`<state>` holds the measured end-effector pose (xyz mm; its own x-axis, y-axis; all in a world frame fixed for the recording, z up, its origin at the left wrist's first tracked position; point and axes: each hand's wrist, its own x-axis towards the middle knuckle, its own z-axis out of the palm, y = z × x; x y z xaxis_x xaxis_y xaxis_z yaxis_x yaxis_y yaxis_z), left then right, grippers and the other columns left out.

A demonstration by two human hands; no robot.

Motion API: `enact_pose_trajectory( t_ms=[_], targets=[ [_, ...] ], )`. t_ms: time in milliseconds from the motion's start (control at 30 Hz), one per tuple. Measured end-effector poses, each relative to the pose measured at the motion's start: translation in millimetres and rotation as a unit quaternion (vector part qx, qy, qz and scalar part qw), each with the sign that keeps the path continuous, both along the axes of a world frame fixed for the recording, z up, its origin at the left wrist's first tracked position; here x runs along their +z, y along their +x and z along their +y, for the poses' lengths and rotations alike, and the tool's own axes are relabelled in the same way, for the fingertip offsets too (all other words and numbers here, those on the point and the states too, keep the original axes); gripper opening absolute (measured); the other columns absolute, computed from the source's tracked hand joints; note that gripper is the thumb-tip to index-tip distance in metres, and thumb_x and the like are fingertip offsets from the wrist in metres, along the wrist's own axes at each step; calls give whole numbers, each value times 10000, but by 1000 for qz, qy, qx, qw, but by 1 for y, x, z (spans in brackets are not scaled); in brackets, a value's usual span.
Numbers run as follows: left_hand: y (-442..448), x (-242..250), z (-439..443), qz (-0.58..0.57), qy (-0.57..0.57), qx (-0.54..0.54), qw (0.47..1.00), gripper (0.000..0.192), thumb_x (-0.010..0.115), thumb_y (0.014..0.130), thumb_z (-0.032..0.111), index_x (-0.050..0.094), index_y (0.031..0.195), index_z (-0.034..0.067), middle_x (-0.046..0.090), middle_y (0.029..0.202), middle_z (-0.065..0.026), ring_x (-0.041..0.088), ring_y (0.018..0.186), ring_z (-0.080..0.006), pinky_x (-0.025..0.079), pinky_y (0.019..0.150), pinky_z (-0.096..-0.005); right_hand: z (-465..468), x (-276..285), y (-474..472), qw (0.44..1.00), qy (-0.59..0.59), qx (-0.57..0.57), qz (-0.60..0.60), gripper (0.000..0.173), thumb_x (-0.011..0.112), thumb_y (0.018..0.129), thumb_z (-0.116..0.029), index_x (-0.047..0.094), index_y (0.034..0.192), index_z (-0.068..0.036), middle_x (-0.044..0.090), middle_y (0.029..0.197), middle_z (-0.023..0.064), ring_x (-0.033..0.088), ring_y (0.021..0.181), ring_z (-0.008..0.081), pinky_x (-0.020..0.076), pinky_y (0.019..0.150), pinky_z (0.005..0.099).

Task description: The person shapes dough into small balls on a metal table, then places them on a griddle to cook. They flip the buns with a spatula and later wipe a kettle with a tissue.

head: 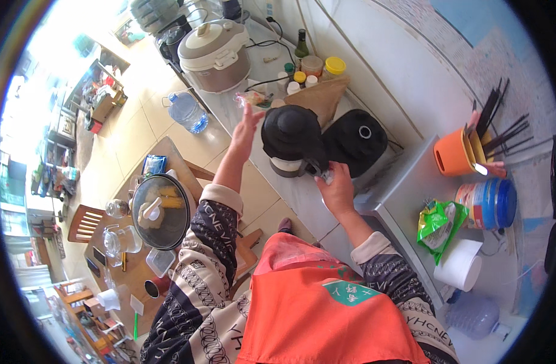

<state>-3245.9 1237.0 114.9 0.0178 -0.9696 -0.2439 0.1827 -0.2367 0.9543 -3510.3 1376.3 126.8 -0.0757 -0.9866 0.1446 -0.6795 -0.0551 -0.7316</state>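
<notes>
A black-lidded kitchen appliance (290, 132) with a pale band near its foot stands upright on the white countertop (268, 170). My left hand (247, 129) is raised to its left, fingers apart and holding nothing. At the appliance's black handle (313, 166), my right hand (338, 187) pinches a small whitish crumpled piece (327, 175), perhaps tissue or cloth. Whether those fingers also touch the handle is hidden. Just behind it sits a second black appliance (355, 141) with a silver ring on top.
Along the wall stand an electric pressure cooker (214, 57), a green bottle (301, 45) and several jars. An orange utensil holder (455, 152) tops the grey cabinet (410, 186). Below left, a wooden table (123, 282) bears a covered pan (161, 211). A water bottle (187, 113) stands on the floor.
</notes>
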Motion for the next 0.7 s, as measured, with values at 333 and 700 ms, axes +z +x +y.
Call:
enact_pose_trajectory(
  t_ms=[333,700],
  targets=[
    [9,2,1,2,-58,-87,995,813,307,1022,637,564,1346,-63,579,1376,-128,476,1316,-190,286,1164,-320,-33,-20,20,988,109,-28,-106,299,752,779,-156,702,1024,7,735,978,173,710,889,269,518,828,351],
    [9,26,6,-2,-70,-95,993,867,361,953,735,632,1294,-15,587,1353,-230,491,1321,-281,342,1113,-356,-19,-2,23,964,86,-92,-233,208,758,754,-26,715,957,-15,694,876,4,627,763,115,487,704,274]
  ],
)
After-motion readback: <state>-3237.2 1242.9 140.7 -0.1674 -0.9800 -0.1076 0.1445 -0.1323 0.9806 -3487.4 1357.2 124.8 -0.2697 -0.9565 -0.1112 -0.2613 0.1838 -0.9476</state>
